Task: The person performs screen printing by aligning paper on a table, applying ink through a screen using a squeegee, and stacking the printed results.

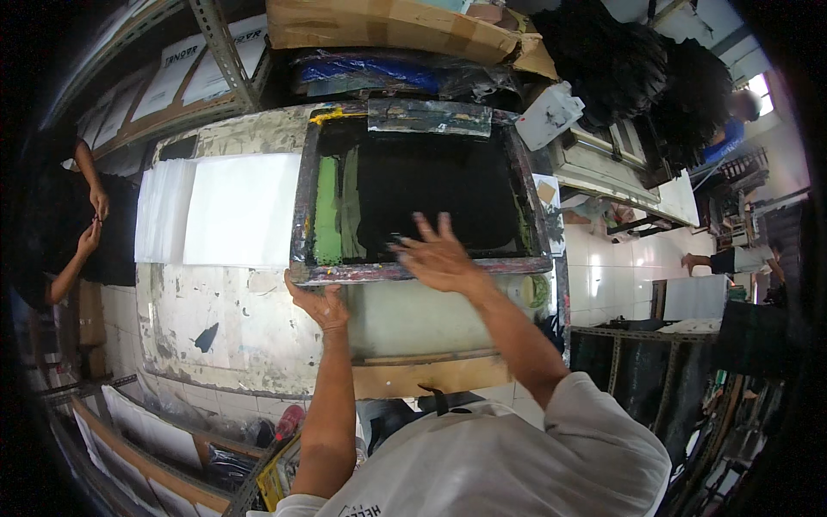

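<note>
A screen printing frame lies across the worktable, its edges smeared with paint. Dark mesh fills most of it, with green strips at the left side. My left hand grips the frame's near left corner, with the fingertips partly hidden by the edge. Over the near edge, my right hand has its fingers spread and holds nothing; whether it touches the mesh I cannot tell. Across the frame's far edge lies a flat, paint-stained bar. White sheets are stacked just left of the frame.
The worktable is stained and chipped. A roll of tape sits near its right side. A white plastic jug stands beyond the far right corner. Shelving rises at the far left. Another person's hands are at the left.
</note>
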`<state>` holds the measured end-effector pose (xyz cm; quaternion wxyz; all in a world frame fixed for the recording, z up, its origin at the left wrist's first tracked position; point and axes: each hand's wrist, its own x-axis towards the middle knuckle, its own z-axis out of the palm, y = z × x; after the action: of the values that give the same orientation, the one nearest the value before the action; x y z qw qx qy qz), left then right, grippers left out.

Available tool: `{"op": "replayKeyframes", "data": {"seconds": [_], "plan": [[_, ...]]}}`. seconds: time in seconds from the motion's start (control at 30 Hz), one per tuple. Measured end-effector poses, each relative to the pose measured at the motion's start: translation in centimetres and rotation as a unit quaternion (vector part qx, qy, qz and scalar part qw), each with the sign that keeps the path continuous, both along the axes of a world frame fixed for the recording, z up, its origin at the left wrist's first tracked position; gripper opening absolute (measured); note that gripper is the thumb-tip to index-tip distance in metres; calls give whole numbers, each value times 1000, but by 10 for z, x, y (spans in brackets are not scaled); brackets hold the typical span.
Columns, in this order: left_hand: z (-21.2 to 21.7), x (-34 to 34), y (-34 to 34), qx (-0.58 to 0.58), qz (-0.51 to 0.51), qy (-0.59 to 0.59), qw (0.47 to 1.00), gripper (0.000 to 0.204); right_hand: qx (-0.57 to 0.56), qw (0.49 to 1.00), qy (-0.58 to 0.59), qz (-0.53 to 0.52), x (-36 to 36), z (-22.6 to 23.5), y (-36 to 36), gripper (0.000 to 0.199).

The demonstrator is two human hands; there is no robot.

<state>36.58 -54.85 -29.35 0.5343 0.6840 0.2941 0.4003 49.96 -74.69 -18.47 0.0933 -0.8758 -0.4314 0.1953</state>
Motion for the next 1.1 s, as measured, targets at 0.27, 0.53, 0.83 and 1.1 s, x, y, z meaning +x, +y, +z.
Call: {"op": "replayKeyframes", "data": {"seconds": [0.27,0.53,0.83,1.1], "plan": [[-11,0,6,3,27,-46,999,126,-135,967,-131,-172,52,-5,-133,60],[-13,5,-2,-5,18,-31,999,129,-206,930,-154,-261,206,-34,-94,71],[-12,-4,6,-43,16,-39,998,126,-17,999,-23,46,19,2,2,60],[-19,-4,2,37,20,35,999,121,-45,990,-115,-71,146,-38,102,64]]}}
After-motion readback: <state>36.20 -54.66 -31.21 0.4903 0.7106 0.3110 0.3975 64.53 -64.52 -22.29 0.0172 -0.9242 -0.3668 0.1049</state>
